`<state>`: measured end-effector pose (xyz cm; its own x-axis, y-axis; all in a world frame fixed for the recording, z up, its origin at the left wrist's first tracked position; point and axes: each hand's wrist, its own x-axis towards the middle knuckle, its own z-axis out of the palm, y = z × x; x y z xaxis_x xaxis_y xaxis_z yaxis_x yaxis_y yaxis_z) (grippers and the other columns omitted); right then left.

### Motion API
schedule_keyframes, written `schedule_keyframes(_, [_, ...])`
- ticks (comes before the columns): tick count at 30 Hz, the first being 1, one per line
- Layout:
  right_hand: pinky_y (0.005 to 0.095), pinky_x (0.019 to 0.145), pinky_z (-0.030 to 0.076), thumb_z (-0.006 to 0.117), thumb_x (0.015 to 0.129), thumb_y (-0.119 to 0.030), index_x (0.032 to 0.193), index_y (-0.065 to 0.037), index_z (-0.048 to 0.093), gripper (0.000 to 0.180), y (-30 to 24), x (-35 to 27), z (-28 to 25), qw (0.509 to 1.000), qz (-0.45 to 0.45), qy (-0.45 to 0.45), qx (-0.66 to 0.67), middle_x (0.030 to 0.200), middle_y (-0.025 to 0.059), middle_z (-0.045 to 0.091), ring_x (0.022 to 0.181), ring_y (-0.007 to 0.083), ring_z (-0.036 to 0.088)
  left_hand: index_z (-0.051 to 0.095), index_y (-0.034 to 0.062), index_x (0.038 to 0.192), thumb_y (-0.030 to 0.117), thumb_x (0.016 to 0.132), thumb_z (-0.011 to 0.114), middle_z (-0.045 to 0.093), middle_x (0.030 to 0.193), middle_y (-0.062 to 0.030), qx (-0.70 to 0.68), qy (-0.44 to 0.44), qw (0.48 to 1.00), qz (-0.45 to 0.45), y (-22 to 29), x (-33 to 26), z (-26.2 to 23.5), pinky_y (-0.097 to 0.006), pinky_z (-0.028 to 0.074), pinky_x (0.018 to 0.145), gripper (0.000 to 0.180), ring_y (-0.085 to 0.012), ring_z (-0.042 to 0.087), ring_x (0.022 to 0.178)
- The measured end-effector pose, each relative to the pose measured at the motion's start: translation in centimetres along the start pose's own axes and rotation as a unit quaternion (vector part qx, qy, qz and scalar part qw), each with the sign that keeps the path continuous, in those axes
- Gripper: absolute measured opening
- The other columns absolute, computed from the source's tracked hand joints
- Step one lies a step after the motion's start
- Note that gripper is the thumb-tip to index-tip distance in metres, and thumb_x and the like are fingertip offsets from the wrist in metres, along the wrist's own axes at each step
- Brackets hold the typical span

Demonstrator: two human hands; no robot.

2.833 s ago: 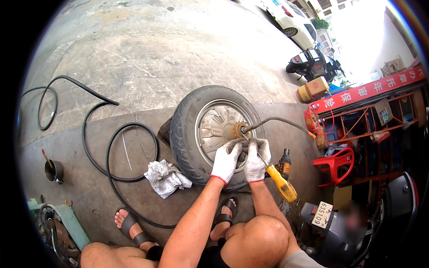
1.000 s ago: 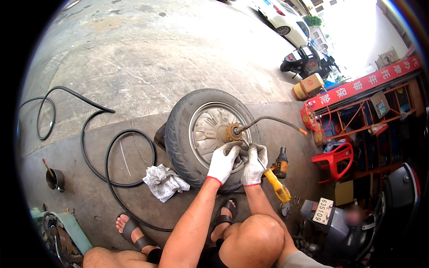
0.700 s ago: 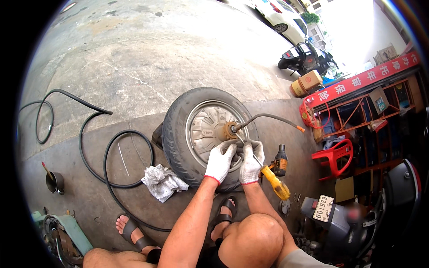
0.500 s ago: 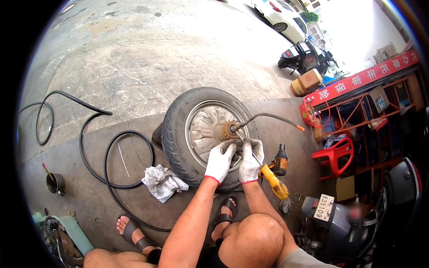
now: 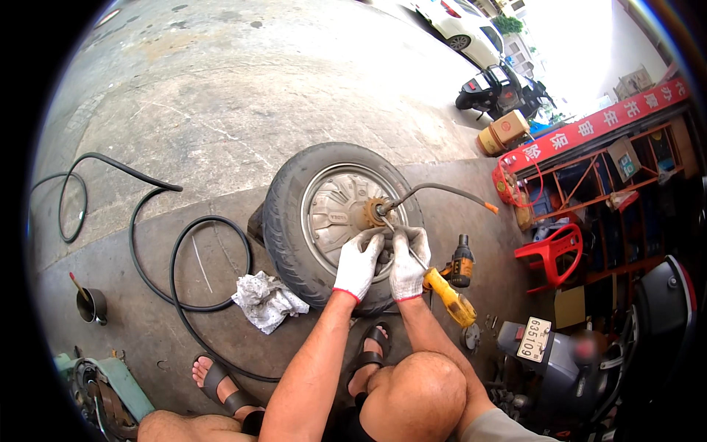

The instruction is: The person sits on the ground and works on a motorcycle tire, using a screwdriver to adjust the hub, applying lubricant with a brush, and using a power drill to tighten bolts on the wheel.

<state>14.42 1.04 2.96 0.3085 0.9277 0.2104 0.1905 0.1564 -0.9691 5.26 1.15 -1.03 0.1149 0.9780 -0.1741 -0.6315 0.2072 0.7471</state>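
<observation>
A scooter wheel [image 5: 283, 199] with a black tyre and a silver hub [image 5: 331, 202] lies tilted in front of me. From its axle, amid a rusty toothed ring [image 5: 371, 214], runs a grey cable [image 5: 442, 186] with an orange end. My right hand [image 5: 409, 267], in a white glove, is closed around the thin metal shaft of a screwdriver [image 5: 451, 298]. Its large yellow handle sticks out toward me, and the shaft points up to the axle. Beside it, my gloved left hand [image 5: 359, 265] is closed with fingertips pinched near the shaft; what they grip is hidden.
A cordless impact driver [image 5: 462, 264] stands right of the wheel. A crumpled rag [image 5: 266, 300] and a coiled black hose [image 5: 177, 258] lie to the left, with a dark pot [image 5: 91, 306] beyond. A red plastic stool [image 5: 554, 256] and a parked motorbike [image 5: 567, 361] flank the right side.
Both hands and the screwdriver hold almost the same position at the axle. The whole view has shifted very slightly.
</observation>
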Motion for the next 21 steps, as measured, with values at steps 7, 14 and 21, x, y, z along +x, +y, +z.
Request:
schedule_keyframes(7, [0.0255,0.069,0.051,0.061,0.099,-0.002,0.1,-0.003,0.06,0.002,1.3,1.0,0.2,1.0,-0.021,-0.007,-0.012,0.088,0.0038,0.066,0.077,0.0083,0.058,0.07,-0.0003,0.12,0.017,0.102,0.058,0.071,0.086,-0.0017,-0.007,0.018,0.999,-0.03,0.0,0.2,-0.2,-0.023,0.045,0.057,0.027,-0.0049,0.057,0.067])
schedule_keyframes(14, [0.0247,0.062,0.055,0.057,0.1,-0.001,0.099,-0.002,0.055,0.002,1.0,0.2,-0.3,1.0,-0.018,0.016,0.009,0.085,0.0072,0.067,0.07,0.0117,0.066,0.068,-0.0001,0.122,0.019,0.104,0.057,0.067,0.083,0.0011,-0.01,-0.003,1.0,0.015,-1.0,0.3,0.1,-0.02,0.04,0.053,0.029,-0.0031,0.051,0.063])
schedule_keyframes(21, [0.0248,0.064,0.054,0.058,0.1,-0.002,0.102,-0.003,0.058,0.002,0.9,0.7,-0.4,1.0,-0.006,-0.008,-0.001,0.087,0.0053,0.066,0.072,0.0101,0.065,0.067,0.0008,0.124,0.018,0.104,0.057,0.065,0.079,0.0019,-0.001,0.002,1.0,-0.019,-0.2,0.1,0.2,-0.02,0.04,0.053,0.029,-0.0033,0.051,0.062])
